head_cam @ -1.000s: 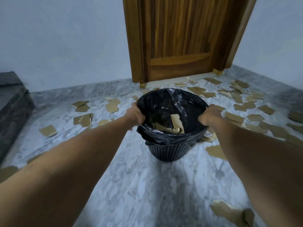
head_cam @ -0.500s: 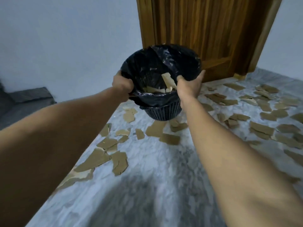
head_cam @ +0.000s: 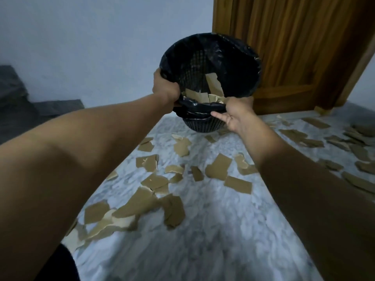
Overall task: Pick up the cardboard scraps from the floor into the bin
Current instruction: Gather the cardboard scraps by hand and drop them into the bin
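Observation:
A black mesh bin [head_cam: 239,63] lined with a black bag hangs in the air, tilted with its mouth toward me. Several tan cardboard scraps [head_cam: 213,86] lie inside it. My left hand [head_cam: 165,87] is shut on the bin's left rim. My right hand [head_cam: 236,114] rests against the near rim and underside with its fingers spread, palm up. Many cardboard scraps [head_cam: 218,166] lie scattered on the marble floor [head_cam: 203,240] below the bin and off to the right.
A wooden door [head_cam: 294,47] stands right behind the bin. A pale wall [head_cam: 91,47] runs on the left, with a dark low object [head_cam: 20,106] against it. More scraps [head_cam: 357,157] cover the floor at the right edge.
The bin has gone from standing on the floor to being held up in the air and tilted toward me. My right hand has loosened from the rim to an open support.

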Demonstrator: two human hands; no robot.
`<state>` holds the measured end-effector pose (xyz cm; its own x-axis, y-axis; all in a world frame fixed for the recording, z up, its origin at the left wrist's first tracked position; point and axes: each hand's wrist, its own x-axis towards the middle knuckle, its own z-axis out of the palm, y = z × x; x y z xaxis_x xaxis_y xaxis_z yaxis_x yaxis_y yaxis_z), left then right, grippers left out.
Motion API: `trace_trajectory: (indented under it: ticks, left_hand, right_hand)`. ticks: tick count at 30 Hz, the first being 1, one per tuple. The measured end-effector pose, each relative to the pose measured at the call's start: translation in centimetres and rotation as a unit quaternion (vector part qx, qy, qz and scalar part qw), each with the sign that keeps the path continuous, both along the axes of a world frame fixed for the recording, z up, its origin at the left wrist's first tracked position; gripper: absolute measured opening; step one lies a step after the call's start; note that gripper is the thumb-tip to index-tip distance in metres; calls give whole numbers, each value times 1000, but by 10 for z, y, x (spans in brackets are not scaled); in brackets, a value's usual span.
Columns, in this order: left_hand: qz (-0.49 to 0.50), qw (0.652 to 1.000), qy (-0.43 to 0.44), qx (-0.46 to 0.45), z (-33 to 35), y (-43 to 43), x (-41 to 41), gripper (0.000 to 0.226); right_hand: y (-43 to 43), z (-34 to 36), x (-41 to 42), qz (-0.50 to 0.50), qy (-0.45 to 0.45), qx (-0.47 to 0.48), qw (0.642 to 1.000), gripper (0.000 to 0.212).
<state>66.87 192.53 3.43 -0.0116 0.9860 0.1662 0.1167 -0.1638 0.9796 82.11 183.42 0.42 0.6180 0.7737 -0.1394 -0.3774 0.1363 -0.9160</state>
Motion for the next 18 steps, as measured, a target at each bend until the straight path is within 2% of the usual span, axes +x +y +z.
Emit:
trace_trajectory:
  ticks: [2, 4, 7, 10, 12, 15, 18]
  left_hand:
    - [-32, 999, -30, -22, 0, 15, -3, 69]
    - [-49, 997, -49, -33, -9, 36, -11, 66]
    - [-32, 999, -41, -12, -24, 73, -33, 62]
    - [1, 998, -48, -27, -35, 116, -72, 65]
    - [50, 994, -80, -56, -49, 136, -99, 64]
    - [134, 979, -122, -91, -74, 157, -128, 61]
    - [136, 979, -127, -79, -93, 178, -156, 60]
  right_hand:
    - [12, 0, -2, -3, -11, -13, 1000, 55]
    - [23, 2, -12, 8, -65, -47, 997, 52]
    - [52, 11, -37, 14, -112, -82, 990, 49]
    - [90, 32, -78, 32, -160, -155, 974, 24]
    - [118, 44, -104, 38, -202, -188, 960, 27]
    - [160, 39, -128, 89, -219, -184, 954, 36]
    - [193, 17, -141, 98, -213, -184, 955, 40]
